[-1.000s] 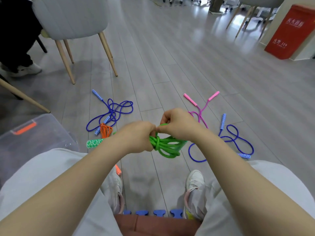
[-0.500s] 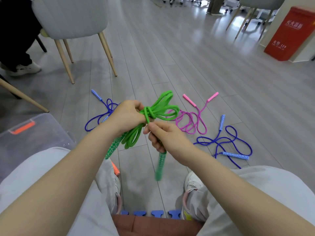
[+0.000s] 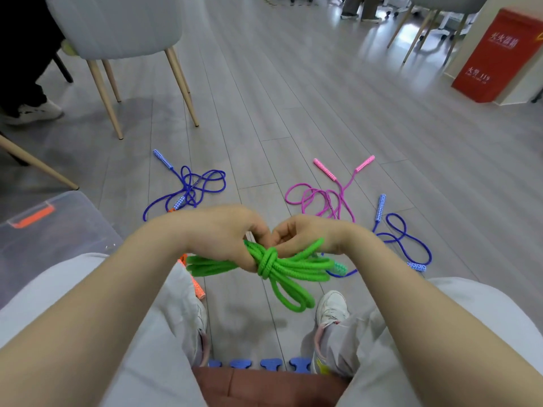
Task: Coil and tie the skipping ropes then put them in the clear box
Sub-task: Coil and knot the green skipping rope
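A coiled green skipping rope hangs between my knees, with a knot wrapped around its middle. My left hand grips the bundle just left of the knot. My right hand pinches the strands just right of it; a green handle pokes out below that hand. On the floor lie a loose blue rope at left, a pink rope ahead and another blue rope at right. An orange rope is partly hidden by my left leg. The clear box with an orange latch sits at far left.
A grey chair with wooden legs stands ahead left, with another person's shoe beside it. A red cabinet is at far right. Blue foam mat tabs lie between my feet.
The green bundle has come down from in front of me and turned level. My right hand has moved from the dangling handle up to the strands beside the knot.
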`<action>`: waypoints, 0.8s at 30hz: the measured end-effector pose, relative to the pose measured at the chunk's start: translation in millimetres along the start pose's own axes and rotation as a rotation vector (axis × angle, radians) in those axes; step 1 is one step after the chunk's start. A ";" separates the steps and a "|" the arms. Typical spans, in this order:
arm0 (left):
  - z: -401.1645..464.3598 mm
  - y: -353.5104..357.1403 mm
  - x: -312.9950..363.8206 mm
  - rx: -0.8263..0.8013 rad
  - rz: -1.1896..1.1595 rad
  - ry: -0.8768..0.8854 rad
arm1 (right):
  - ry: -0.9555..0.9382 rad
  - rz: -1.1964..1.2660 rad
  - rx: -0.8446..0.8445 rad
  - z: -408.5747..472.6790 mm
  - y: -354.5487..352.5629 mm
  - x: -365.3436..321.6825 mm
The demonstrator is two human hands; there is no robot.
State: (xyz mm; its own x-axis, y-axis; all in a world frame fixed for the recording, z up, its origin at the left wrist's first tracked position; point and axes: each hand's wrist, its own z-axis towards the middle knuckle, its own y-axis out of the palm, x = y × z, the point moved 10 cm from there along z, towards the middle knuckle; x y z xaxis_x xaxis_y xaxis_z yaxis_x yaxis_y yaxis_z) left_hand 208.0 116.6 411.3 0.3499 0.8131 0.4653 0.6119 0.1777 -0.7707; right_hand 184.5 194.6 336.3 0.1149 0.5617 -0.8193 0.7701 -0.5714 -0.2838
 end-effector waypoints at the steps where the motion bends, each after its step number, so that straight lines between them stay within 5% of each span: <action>1: 5.0 6.6 -0.4 -0.017 0.047 -0.015 | -0.009 -0.090 0.007 1.5 -2.7 -2.2; 7: 36.7 28.2 -20.9 0.018 0.076 -0.147 | -0.055 -0.669 0.261 -7.5 -20.3 -37.2; 13: 45.5 3.5 -44.2 0.277 0.059 -0.264 | -0.044 -0.804 0.498 -16.7 -18.2 -57.3; 21: 29.0 -39.2 -67.6 0.722 -0.370 -0.272 | -0.230 -0.235 0.906 -49.7 -49.8 -68.3; 24: 22.8 -46.6 -70.9 0.823 -0.484 -0.268 | -0.213 -0.194 0.892 -48.7 -46.9 -64.0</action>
State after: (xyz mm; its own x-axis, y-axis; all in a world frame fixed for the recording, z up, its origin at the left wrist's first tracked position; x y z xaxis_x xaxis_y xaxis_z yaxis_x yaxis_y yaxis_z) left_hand 138.5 63.3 404.3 -0.0419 0.6320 0.7739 -0.0726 0.7706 -0.6332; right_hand 171.6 214.6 426.3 -0.1505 0.6245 -0.7664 -0.0124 -0.7764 -0.6301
